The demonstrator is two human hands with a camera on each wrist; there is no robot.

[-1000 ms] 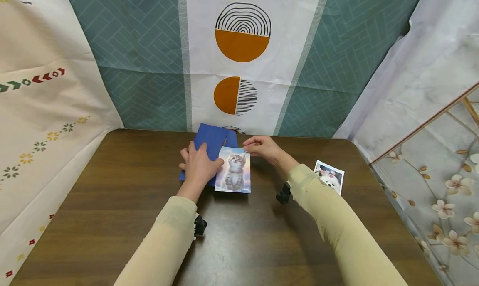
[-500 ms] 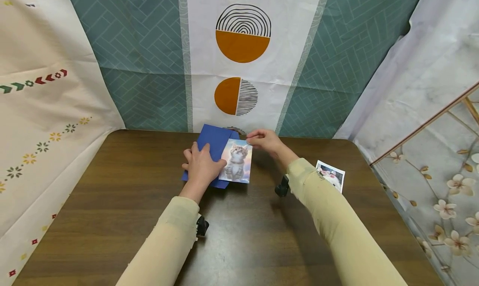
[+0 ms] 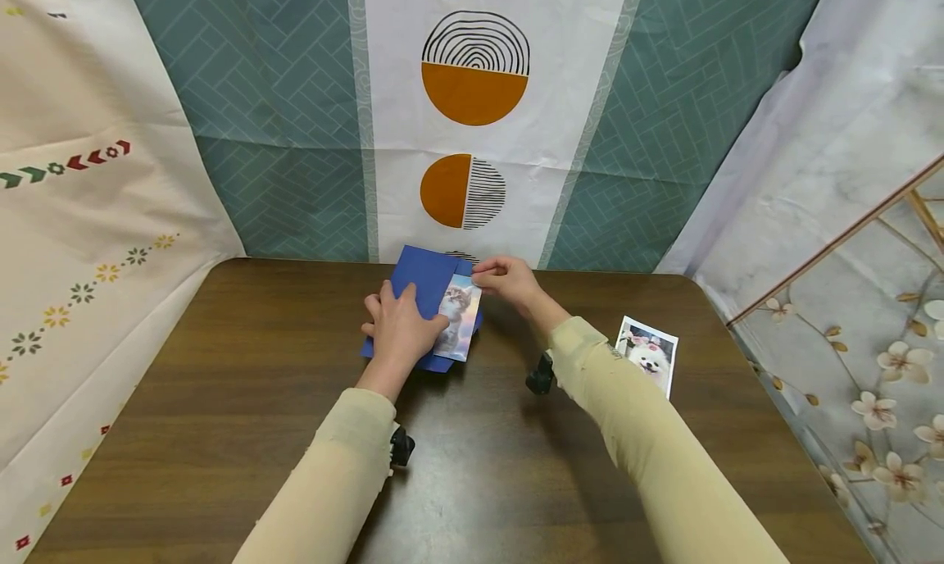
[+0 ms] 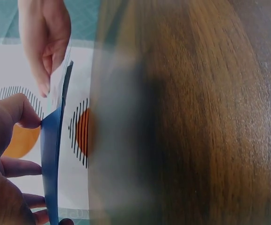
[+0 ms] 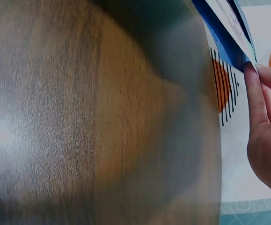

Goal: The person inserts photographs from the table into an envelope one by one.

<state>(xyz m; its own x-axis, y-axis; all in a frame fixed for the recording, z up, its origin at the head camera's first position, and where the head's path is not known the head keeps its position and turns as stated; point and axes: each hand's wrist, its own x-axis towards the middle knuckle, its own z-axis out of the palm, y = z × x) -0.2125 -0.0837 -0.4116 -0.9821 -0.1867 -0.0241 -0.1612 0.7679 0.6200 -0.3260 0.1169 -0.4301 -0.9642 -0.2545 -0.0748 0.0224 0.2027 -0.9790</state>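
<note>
I count one set of left fingers [image 4: 23, 166] and one of right fingers [image 5: 256, 98]; two printed pictures, a kitten picture [image 3: 459, 314] mid-frame and a dog picture [image 3: 651, 357] at right; one blue envelope [image 3: 424, 270], mid-frame; two pale sleeves [image 3: 332, 449] [image 3: 642, 408]; two black wrist devices [image 3: 401, 447] [image 3: 541, 375]; one table [image 3: 221, 400]; and, upper centre, two whole two-toned circles [image 3: 475, 72] [image 3: 463, 191].

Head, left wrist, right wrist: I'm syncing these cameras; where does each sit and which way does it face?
Head: on the head, facing forward and down at table, blue envelope and kitten picture; left hand, right hand and sleeves show.
Left wrist: on that wrist, facing the left hand gripping the envelope; right hand beyond.
Right wrist: on that wrist, facing the right hand pinching the picture; no left hand.
Both wrist views share the right hand, envelope and table.
</note>
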